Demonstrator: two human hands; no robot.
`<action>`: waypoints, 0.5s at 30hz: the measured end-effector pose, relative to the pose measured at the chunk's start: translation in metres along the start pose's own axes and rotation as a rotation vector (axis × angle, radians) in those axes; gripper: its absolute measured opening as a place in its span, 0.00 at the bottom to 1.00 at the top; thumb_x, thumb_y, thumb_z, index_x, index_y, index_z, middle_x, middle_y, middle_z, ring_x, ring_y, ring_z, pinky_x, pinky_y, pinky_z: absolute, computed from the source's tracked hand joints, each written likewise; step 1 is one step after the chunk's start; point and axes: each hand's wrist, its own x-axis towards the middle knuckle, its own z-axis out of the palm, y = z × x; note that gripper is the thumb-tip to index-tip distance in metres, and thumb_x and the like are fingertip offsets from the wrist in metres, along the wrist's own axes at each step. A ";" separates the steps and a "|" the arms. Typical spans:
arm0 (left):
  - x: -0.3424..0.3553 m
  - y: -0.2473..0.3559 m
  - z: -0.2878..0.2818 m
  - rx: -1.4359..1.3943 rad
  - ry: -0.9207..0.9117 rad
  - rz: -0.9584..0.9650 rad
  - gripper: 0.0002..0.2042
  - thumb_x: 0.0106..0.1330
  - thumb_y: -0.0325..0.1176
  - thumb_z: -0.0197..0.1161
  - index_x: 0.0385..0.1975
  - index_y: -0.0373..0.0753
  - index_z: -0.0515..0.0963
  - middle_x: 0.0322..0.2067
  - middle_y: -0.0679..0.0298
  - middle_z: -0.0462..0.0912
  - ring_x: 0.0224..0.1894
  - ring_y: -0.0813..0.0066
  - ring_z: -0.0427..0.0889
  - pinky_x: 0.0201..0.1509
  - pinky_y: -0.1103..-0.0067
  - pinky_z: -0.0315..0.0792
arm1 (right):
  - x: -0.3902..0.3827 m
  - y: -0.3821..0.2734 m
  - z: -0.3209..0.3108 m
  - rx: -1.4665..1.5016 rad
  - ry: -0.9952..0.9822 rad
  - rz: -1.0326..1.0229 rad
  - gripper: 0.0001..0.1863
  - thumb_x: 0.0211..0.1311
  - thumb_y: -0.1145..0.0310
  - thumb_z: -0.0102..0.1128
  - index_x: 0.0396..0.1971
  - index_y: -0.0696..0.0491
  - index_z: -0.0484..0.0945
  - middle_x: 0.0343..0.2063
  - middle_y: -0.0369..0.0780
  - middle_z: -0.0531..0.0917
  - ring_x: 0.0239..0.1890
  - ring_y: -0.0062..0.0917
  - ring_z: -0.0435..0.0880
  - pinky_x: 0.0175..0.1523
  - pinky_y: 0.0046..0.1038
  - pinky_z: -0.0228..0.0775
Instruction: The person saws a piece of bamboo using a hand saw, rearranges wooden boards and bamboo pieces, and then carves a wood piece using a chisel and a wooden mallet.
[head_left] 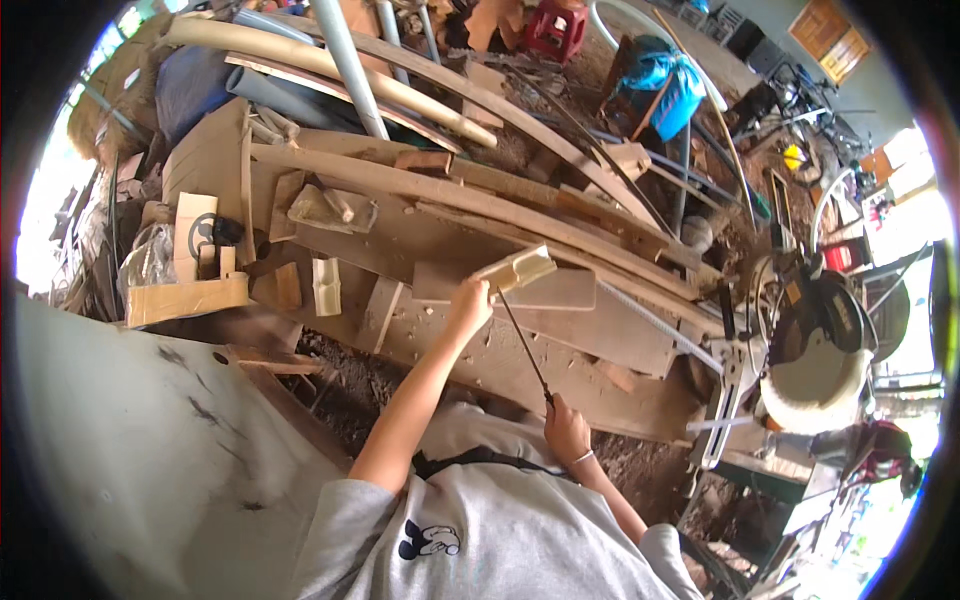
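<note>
My left hand (468, 308) grips one end of a short cream moulded piece (520, 265), held tilted over the workbench (450, 360). My right hand (567, 430) is closed on the dark handle of a long, thin tool (518, 330), blade or file, I cannot tell which, whose tip reaches up to the cream piece by my left hand. A flat board (578, 290) lies on the bench behind the piece. A similar short cream piece (326, 288) stands or lies on the bench to the left.
A mitre saw (810, 350) stands at the right. Long planks (400, 180) and pipes (340, 70) cross the back. Cardboard offcuts (185, 300) and a pale panel (130, 430) are at the left. A blue bag (672, 100) and red stool (555, 30) are farther back.
</note>
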 end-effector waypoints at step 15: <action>0.010 -0.013 0.001 -0.192 0.004 -0.062 0.05 0.41 0.25 0.61 0.14 0.33 0.72 0.20 0.50 0.74 0.25 0.53 0.75 0.29 0.67 0.69 | -0.013 0.024 -0.010 0.043 0.084 -0.063 0.09 0.57 0.63 0.44 0.28 0.53 0.67 0.14 0.50 0.75 0.19 0.46 0.75 0.23 0.44 0.66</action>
